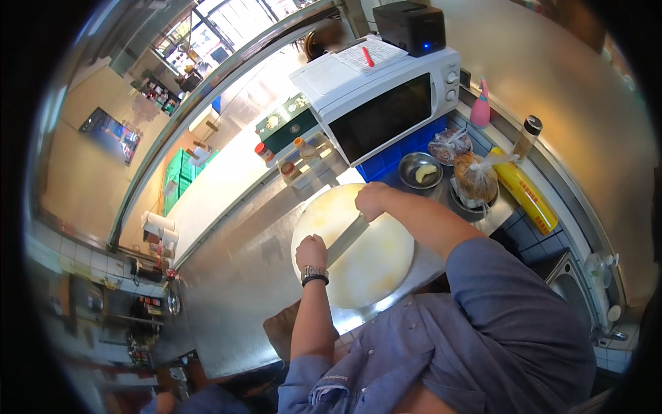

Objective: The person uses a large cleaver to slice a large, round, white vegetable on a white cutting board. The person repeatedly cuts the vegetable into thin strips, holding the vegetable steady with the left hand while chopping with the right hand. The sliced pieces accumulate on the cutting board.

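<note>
A wide-bladed kitchen knife (347, 241) lies slantwise across a round, pale cutting board (380, 271) with yellowish stains. My right hand (371, 201) is closed around its handle at the board's far right. At the opposite end of the blade, my left hand (312, 252) is curled into a fist against the metal; its fingertips are hidden. The blade is on or just above the board, and I cannot tell which. No food shows under it. A metal bowl (408, 173) holding a pale yellow, curved piece of food (425, 173) stands beyond my right wrist.
A white microwave (377, 98) stands behind the board on a blue support. Bagged food (475, 178), a yellow film roll (525, 191), a pink spray bottle (480, 111) and a shaker (528, 137) line the right. Jars (289, 169) stand back left on the steel counter (232, 300).
</note>
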Demonstrator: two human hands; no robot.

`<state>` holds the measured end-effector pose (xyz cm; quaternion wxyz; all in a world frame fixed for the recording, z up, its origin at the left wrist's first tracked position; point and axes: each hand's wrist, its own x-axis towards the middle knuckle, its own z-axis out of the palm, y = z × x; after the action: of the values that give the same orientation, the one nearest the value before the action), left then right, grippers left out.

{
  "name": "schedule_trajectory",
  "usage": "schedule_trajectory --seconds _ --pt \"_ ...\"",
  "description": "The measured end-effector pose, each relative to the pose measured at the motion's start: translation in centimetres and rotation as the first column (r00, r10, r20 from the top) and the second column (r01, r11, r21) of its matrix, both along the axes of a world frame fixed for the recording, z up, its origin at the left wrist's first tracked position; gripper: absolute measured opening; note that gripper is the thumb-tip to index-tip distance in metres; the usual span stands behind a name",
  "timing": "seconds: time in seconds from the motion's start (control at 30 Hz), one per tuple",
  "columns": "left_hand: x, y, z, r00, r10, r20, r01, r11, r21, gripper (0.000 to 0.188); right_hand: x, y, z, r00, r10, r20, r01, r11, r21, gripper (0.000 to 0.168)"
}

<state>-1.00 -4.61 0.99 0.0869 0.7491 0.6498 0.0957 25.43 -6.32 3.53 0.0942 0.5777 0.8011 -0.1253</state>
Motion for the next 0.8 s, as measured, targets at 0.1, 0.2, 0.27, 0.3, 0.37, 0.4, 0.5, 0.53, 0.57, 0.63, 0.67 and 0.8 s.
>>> schedule_trajectory --seconds 0.1,0.2,0.27,0.3,0.37,0.4,0.5,0.53,0.57,0.63,0.67,0.8 --pt "0.6 0.9 1.1 0.998 -0.034 -0.046 0.035 0.999 0.032 0.045 0.5 -0.5 -0.2 0.995 -0.083 -0.057 0.081 0.996 -0.029 0.035" --pt "1.9 1.5 2.8 0.995 -0.085 -0.058 0.089 0.994 0.063 0.043 1.3 -1.1 -1.0 0.982 -0.158 -0.105 0.151 0.986 -0.068 0.036" --pt "3.0 2.1 4.3 0.987 -0.138 -0.087 0.146 0.985 0.092 0.042 1.8 -1.7 -1.8 0.966 -0.205 -0.160 0.197 0.978 -0.064 0.036" --pt "3.6 2.5 4.7 0.982 -0.160 -0.099 0.170 0.980 0.103 0.042 2.1 -2.1 -2.1 0.957 -0.225 -0.185 0.216 0.974 -0.065 0.036" --pt "5.0 3.9 5.5 0.963 -0.219 -0.156 0.237 0.965 0.108 0.039 2.8 -2.6 -2.9 0.926 -0.278 -0.255 0.275 0.960 -0.047 0.035" --pt "5.6 4.2 5.9 0.961 -0.230 -0.153 0.247 0.963 0.104 0.039 2.9 -3.2 -2.9 0.909 -0.302 -0.287 0.303 0.952 -0.042 0.035" --pt "6.1 5.5 5.8 0.954 -0.258 -0.155 0.278 0.952 0.126 0.039 2.8 -3.7 -2.6 0.865 -0.380 -0.326 0.373 0.924 -0.089 0.035" --pt "6.0 6.0 5.7 0.953 -0.263 -0.151 0.284 0.950 0.132 0.039 2.7 -3.6 -2.3 0.851 -0.408 -0.332 0.394 0.912 -0.111 0.035" --pt "6.0 6.4 5.5 0.952 -0.270 -0.146 0.289 0.947 0.138 0.039 2.6 -3.5 -2.3 0.857 -0.403 -0.321 0.392 0.915 -0.100 0.035" --pt "5.3 7.4 4.4 0.959 -0.250 -0.135 0.268 0.954 0.134 0.039 2.2 -3.1 -2.2 0.867 -0.392 -0.307 0.386 0.919 -0.082 0.035" --pt "4.7 7.8 3.8 0.962 -0.239 -0.129 0.255 0.958 0.131 0.040 1.9 -2.8 -1.9 0.879 -0.382 -0.285 0.376 0.923 -0.081 0.035" --pt "1.9 8.5 0.7 0.988 -0.151 -0.028 0.151 0.988 -0.022 0.041 0.5 -0.9 -0.5 0.948 -0.277 -0.158 0.273 0.961 -0.046 0.037"
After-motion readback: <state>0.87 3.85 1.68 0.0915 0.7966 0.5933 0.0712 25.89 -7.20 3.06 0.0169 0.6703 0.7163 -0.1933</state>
